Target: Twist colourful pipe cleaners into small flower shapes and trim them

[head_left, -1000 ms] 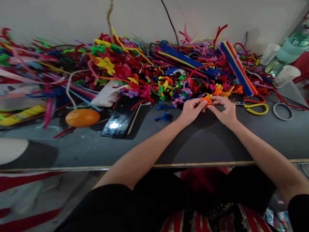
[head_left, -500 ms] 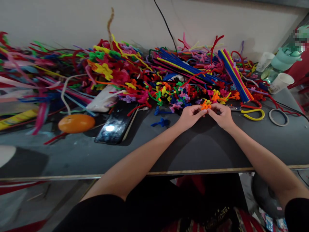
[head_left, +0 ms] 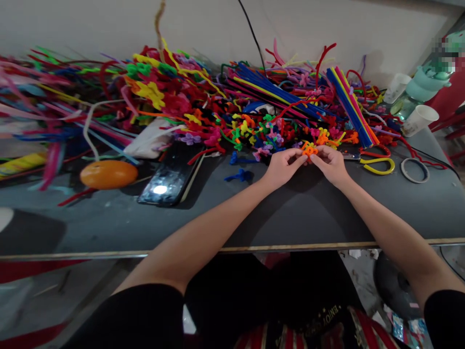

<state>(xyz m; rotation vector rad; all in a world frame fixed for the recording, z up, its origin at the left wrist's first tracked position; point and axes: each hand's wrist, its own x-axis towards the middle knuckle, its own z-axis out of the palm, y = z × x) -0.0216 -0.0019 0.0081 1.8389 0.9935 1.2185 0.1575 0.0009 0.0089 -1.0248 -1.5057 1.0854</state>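
Observation:
Between my fingertips is a small orange pipe-cleaner flower [head_left: 309, 150], held above the grey table [head_left: 290, 218]. My left hand [head_left: 284, 167] pinches it from the left, thumb and fingers closed. From the other side my right hand [head_left: 331, 165] pinches it too. Just behind the hands lies a crowd of finished pipe-cleaner flowers [head_left: 269, 133] in many colours. A blue pipe-cleaner flower [head_left: 240, 175] lies apart, left of my left hand. Yellow-and-red-handled scissors [head_left: 383, 166] rest to the right of my right hand, their blades partly hidden.
A long heap of pipe cleaners [head_left: 189, 82] lines the wall. Bundled straight stems [head_left: 350, 106] lean on it. An orange fruit-like object [head_left: 109, 174] and a phone [head_left: 169, 182] lie left. A grey ring [head_left: 414, 170], paper cups [head_left: 419, 120] and a pale green bottle [head_left: 423, 89] stand right.
The whole view has shifted slightly, with table items appearing a little higher and further left. Both hands still pinch the orange flower, and their fingers have moved only a little.

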